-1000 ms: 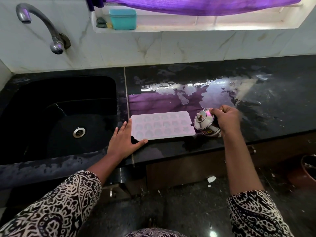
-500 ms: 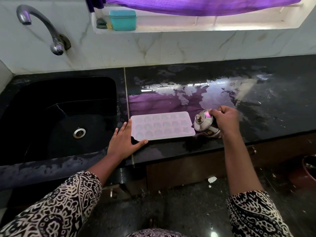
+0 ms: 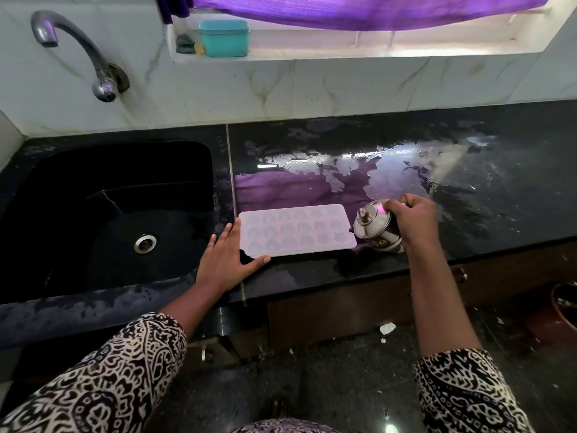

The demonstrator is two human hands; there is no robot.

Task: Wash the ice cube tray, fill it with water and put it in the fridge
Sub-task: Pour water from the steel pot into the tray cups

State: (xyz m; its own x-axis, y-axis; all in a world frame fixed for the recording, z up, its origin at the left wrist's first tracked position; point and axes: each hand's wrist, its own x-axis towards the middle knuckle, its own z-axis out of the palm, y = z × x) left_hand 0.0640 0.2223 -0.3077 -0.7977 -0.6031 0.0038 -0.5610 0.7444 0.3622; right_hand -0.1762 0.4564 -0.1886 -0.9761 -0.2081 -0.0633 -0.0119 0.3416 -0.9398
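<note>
A pale translucent ice cube tray (image 3: 296, 230) lies flat on the wet black counter (image 3: 468, 195), just right of the sink. My left hand (image 3: 227, 257) rests flat against the tray's left end, thumb along its near corner, fingers spread. My right hand (image 3: 412, 218) grips a small steel kettle-like pot (image 3: 376, 228) with a lid and knob, tilted toward the tray's right end and touching or nearly touching it. No stream of water is visible.
A black sink (image 3: 118, 220) with a steel drain (image 3: 145, 243) sits to the left, a tap (image 3: 75, 51) on the wall above it. A teal box (image 3: 224, 37) stands on the window ledge. A brown pot (image 3: 562, 310) is on the floor, right.
The pot in my right hand has tipped slightly more upright and shifted a little. The tray and my left hand have stayed where they were.
</note>
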